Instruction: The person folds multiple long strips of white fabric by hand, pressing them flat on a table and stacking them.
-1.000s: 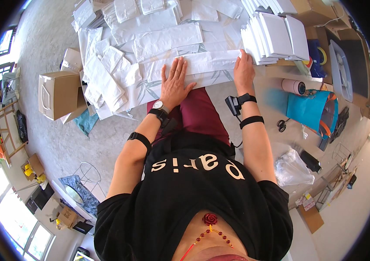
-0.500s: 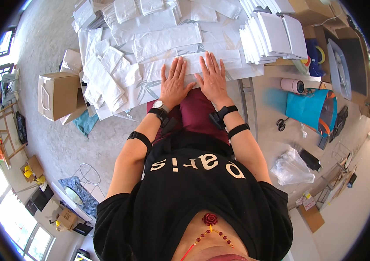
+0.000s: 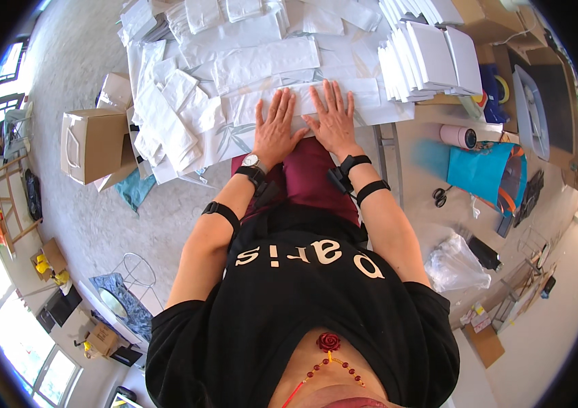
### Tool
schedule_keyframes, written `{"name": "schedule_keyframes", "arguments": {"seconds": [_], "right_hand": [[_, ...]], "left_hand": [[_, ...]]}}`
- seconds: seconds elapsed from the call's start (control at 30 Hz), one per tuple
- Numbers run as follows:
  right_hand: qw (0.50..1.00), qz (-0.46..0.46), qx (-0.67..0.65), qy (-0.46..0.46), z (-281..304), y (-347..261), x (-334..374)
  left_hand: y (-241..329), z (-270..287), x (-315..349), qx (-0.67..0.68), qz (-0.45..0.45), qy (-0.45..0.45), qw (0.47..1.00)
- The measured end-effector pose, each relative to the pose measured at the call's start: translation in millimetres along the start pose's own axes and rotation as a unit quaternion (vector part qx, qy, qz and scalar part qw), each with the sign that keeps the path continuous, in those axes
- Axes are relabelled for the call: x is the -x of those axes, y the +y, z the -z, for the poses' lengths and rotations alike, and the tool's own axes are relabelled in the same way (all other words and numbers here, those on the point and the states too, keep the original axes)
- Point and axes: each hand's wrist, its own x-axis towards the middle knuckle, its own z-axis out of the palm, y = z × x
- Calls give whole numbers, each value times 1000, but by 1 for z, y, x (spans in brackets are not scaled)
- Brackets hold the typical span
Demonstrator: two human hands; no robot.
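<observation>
My left hand [image 3: 275, 130] lies flat, palm down, fingers stretched out, on a flattened white plastic bag [image 3: 365, 92] at the near edge of the table. My right hand [image 3: 334, 121] rests the same way on the bag, just to the right, with the two thumbs close together. Neither hand grips anything. Beyond the fingertips lies another long white plastic bag [image 3: 266, 62]. A loose pile of folded white bags [image 3: 165, 122] spreads over the table's left side. The table's leaf-patterned cover [image 3: 233, 141] shows between them.
Stacks of white folded sheets or sleeves [image 3: 432, 58] stand at the table's right. A brown cardboard box [image 3: 93, 148] sits at the left. Right of the table are a pink bottle [image 3: 457, 136], a blue bag [image 3: 483, 170], black scissors [image 3: 440, 197] and clear plastic [image 3: 457, 262].
The table and surroundings have shifted very slightly to the right in the view. Both hands stay flat on the bag, nearly unmoved.
</observation>
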Motion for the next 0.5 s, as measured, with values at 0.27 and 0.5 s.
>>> {"name": "schedule_keyframes", "arguments": {"seconds": [0.27,0.5], "right_hand": [[1000,4,18,-12,12,-4,-1],[983,48,-162,68,24,-32,-26]], "left_hand": [[-10,31,15,29,182,206,961],[-59,38,36,-26,301,207,930]]}}
